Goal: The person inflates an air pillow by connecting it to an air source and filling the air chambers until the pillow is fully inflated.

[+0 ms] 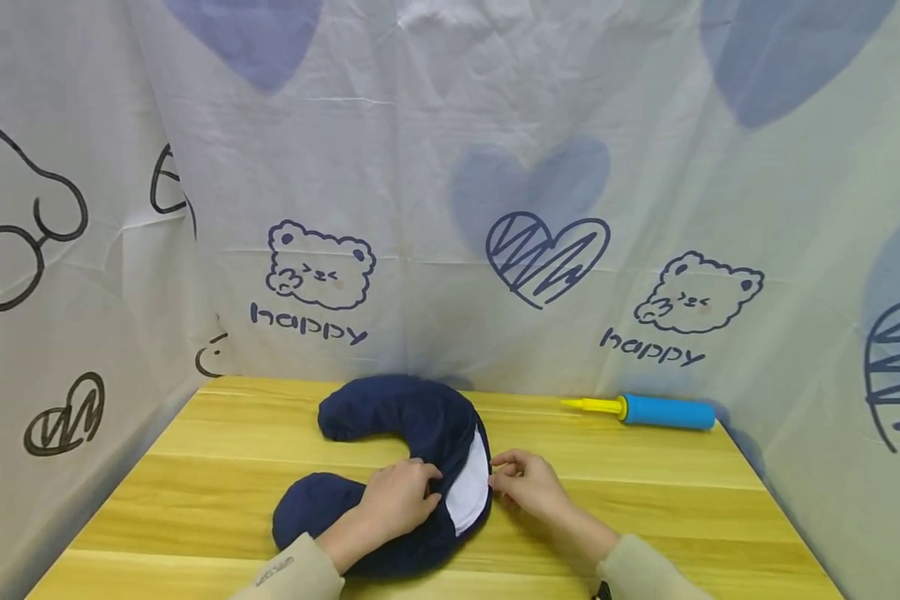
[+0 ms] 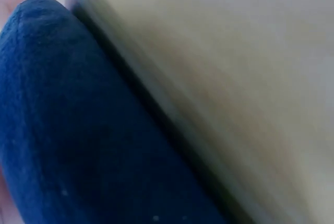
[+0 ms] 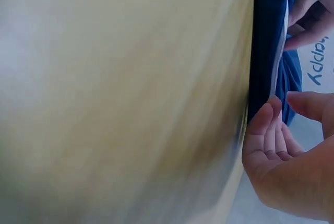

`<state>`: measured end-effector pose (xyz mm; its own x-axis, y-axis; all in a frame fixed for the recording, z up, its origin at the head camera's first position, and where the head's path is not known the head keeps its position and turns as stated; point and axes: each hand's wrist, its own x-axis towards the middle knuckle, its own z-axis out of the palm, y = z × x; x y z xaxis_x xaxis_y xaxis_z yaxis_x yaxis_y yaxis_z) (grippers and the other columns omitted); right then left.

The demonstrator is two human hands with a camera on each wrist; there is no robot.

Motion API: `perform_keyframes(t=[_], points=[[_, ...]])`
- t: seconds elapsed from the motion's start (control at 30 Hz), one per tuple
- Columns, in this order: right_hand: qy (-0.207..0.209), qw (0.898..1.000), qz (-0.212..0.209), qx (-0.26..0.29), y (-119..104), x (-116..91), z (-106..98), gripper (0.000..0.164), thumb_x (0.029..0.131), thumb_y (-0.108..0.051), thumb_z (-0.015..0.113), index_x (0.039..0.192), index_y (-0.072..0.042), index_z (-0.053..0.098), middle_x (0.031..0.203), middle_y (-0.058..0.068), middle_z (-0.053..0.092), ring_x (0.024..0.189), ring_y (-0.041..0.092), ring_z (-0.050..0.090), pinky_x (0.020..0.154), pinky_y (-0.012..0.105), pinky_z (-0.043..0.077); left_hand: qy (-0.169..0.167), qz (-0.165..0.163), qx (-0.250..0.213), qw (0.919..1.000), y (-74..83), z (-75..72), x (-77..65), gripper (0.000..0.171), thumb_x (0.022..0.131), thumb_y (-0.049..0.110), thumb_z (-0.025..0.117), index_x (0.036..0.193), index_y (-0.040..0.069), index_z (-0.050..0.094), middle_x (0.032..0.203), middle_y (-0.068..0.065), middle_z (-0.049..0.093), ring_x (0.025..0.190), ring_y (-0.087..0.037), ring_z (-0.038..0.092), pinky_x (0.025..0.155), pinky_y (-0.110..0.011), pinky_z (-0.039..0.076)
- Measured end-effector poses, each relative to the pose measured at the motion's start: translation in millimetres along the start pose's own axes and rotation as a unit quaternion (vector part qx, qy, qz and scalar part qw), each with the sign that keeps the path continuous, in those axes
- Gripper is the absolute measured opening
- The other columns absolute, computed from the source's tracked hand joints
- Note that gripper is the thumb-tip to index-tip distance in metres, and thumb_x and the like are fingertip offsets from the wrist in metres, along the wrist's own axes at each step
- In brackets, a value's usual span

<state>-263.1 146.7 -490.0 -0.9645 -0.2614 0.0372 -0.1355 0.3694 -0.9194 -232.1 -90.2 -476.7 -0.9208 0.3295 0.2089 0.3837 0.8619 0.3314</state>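
A navy plush U-shaped neck pillow [image 1: 390,402] lies on the wooden table, its open side facing left. Along its outer curve the cover gapes, and white inner fabric [image 1: 468,487] shows. My left hand [image 1: 401,497] lies over the pillow's inner curve and grips the cover beside the gap with its fingertips. At the outer edge, my right hand [image 1: 528,485] touches the navy fabric with bent fingers. In the right wrist view its thumb [image 3: 305,103] stands apart from the fingertips. The left wrist view is mostly filled by a rounded pillow end [image 2: 83,119].
A blue hand pump [image 1: 667,412] with a yellow nozzle lies at the table's back right. The wooden table [image 1: 195,492] is bordered behind and at both sides by a printed white curtain [image 1: 420,167].
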Motion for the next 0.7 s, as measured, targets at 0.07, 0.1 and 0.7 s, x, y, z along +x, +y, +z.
perform_keyframes(t=[0.07, 0.1, 0.7], points=[[0.003, 1.000, -0.006, -0.003, -3, 6, -1, 0.031, 0.090, -0.002, 0.074, 0.117, 0.012, 0.066, 0.084, 0.009, 0.070, 0.062, 0.017, 0.061, 0.055, 0.029, 0.050, -0.006, 0.000, 0.000, 1.0000, -0.1, -0.7, 1.8, 0.020, 0.087, 0.022, 0.083, 0.104, 0.012, 0.080, 0.079, 0.004, 0.060, 0.068, -0.014, 0.060, 0.058, -0.036, 0.051], [0.001, 1.000, -0.008, 0.000, -3, 10, -1, 0.031, 0.091, -0.002, 0.073, 0.117, 0.012, 0.066, 0.086, 0.011, 0.071, 0.064, 0.018, 0.061, 0.056, 0.029, 0.051, -0.010, 0.000, 0.000, 0.9999, 0.4, -1.7, 3.0, 0.020, 0.087, 0.023, 0.083, 0.104, 0.012, 0.080, 0.081, 0.003, 0.061, 0.069, -0.015, 0.061, 0.059, -0.037, 0.052], [0.020, 0.994, 0.075, 0.077, -10, 50, 11, 0.032, 0.098, -0.009, 0.066, 0.123, 0.010, 0.070, 0.088, 0.012, 0.076, 0.064, 0.012, 0.061, 0.061, 0.025, 0.050, -0.086, -0.005, 0.038, 0.9956, 6.7, -18.7, 39.3, 0.027, 0.083, 0.032, 0.088, 0.082, 0.019, 0.064, 0.078, 0.003, 0.056, 0.067, -0.016, 0.056, 0.059, -0.037, 0.048]])
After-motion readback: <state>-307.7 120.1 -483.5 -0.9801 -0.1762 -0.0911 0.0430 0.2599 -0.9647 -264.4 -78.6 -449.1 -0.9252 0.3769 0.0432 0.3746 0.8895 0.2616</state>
